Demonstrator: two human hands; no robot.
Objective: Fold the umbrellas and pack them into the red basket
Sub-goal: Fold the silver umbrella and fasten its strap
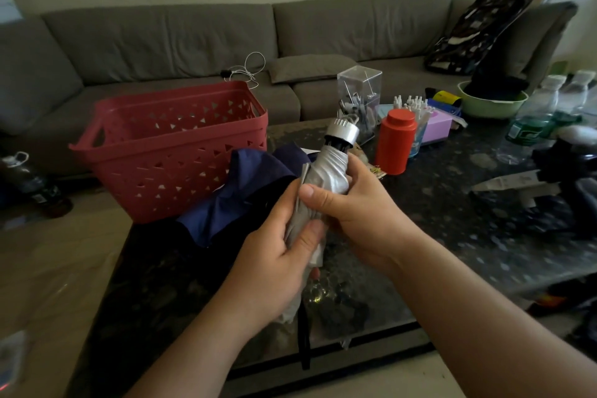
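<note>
- Head view: left hand (274,255) and right hand (352,203), fingers curled, grip the silver umbrella (326,178) above the dark surface (452,203).
- Blue umbrella (245,191) lies just behind.
- Red basket (171,145) stands farther left.

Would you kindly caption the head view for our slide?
Both hands grip a silver umbrella beside the red basket.
</note>
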